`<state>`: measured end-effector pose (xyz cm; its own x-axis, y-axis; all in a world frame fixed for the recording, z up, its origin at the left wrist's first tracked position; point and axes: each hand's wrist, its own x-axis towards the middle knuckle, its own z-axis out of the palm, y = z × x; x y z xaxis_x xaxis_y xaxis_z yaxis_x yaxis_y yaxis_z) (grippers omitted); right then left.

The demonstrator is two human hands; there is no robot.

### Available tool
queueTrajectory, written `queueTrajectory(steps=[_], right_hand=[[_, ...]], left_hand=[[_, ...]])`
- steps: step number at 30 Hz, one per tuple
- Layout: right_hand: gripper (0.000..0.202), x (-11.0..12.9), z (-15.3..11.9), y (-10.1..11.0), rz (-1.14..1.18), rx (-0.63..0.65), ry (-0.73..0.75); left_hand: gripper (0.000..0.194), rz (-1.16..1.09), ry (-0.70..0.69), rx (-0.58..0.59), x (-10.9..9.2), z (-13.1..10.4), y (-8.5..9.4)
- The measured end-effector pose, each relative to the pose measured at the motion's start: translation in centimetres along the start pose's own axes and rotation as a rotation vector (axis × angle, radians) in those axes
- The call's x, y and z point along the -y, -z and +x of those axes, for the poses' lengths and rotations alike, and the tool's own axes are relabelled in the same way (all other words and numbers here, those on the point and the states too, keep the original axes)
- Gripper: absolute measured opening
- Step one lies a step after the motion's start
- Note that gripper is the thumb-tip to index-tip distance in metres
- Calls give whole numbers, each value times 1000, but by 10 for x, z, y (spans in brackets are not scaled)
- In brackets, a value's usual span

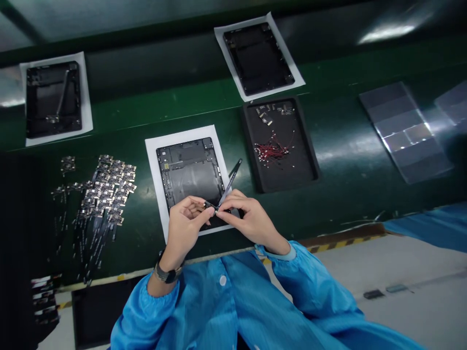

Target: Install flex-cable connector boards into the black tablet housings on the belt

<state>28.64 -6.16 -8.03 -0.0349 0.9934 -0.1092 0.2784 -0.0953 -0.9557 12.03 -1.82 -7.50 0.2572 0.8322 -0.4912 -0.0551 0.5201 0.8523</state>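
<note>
My left hand (188, 218) is closed, thumb and fingers pinching a small circuit board (209, 205). From the board a dark flex cable (229, 182) sticks up to the right. My right hand (248, 216) meets the left at the board's edge, its thumb and forefinger pressed together; whatever tiny part lies between them is too small to name. Both hands are above the lower end of a black tablet housing (193, 170), which lies with its inside up on a white sheet (151, 150).
Left of the housing lies a pile of circuit boards (105, 189) with flex cables. A black tray (282, 182) at right holds red wires (272, 151) and small parts. Two more housings (53, 99) (259, 58) lie farther back. Clear plastic sheets (406, 133) rest at right.
</note>
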Motion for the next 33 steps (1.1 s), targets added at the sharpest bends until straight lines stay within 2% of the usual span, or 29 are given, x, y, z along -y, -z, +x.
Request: queueTrajectory(steps=[10,16,21,33], right_hand=[[21,-4,0,-2,5,-24,-2],[22,-3,-1,-2,-33,-26,-16],[21,-3,-1,2,2,12,-1],[16,-4,-1,0,44,-44,-2]], left_hand=[[24,40,22,33,-6,2,2],[22,75,-25,-3,-3,1,1],[25,39,43,39,-6,3,1],[24,5,53,58,-4,4,3]])
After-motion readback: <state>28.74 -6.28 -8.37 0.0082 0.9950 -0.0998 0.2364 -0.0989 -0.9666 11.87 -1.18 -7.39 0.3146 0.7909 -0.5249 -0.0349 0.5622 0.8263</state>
